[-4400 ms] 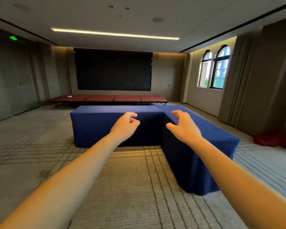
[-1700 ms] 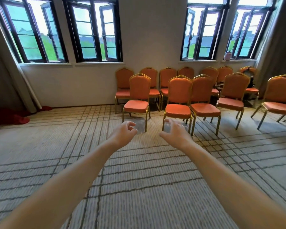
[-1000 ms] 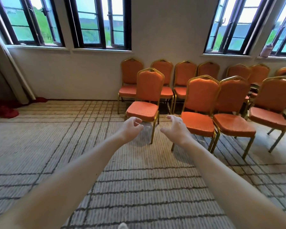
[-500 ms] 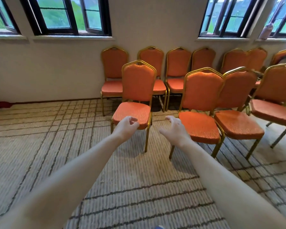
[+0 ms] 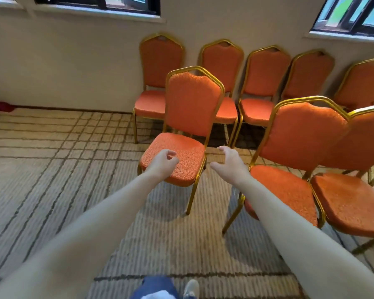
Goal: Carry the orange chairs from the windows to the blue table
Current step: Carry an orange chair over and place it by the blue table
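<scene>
Reaching both empty hands for the nearest orange chair (image 5: 190,108).
Your left hand (image 5: 162,164), fingers loosely curled on nothing, hovers over the front of its seat (image 5: 191,151). Your right hand (image 5: 230,164), fingers spread, hangs just off the seat's right edge, seemingly bracketing it for a two-sided lift. Eight orange chairs show plainly: three forward, five lined against the wall (image 5: 73,61) below two windows (image 5: 95,5). The blue table is out of view.

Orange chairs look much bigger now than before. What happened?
The person turned away from the blue table, faced the windows and walked up to the orange chairs. The left hand now hovers over the front chair seat, the right hand just beside it. Neither has taken hold of anything. The chairs themselves stand as they did.
</scene>
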### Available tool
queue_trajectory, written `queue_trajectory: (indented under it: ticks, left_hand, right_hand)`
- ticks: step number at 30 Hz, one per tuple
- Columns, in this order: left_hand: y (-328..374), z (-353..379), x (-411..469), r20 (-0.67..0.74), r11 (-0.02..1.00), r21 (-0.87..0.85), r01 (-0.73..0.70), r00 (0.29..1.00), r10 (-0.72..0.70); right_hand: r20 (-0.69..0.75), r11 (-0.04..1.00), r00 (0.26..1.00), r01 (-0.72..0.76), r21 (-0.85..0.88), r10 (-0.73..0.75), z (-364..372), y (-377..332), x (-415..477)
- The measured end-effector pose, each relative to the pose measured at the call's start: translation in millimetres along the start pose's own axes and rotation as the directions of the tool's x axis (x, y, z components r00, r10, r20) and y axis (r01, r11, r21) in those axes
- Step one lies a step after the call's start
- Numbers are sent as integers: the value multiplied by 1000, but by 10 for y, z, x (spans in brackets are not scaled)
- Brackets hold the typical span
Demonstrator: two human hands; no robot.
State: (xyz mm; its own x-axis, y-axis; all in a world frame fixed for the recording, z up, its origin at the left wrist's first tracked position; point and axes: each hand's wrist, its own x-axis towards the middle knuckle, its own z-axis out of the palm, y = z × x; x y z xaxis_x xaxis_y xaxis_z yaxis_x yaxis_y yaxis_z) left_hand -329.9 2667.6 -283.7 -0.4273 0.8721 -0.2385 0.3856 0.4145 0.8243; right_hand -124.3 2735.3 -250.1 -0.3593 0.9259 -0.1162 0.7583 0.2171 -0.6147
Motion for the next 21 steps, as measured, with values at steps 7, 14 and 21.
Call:
queue_trajectory:
  ticks: [7,14,21]
  left_hand:
    - [-54,219,1328,-85,992,2,126,988,-126]
    - [-144,412,2830,-109,960,-104,259,957,-269]
    - [-115,390,3720,-150,913,-214,346,912,-381]
  right_hand:
    - [143,995,990,3,-101,11,129,129,1510]
    - [294,986,956,42,-161,7,467,88,3101]
    - [402,974,916,93,-205,-3,589,-45,4207]
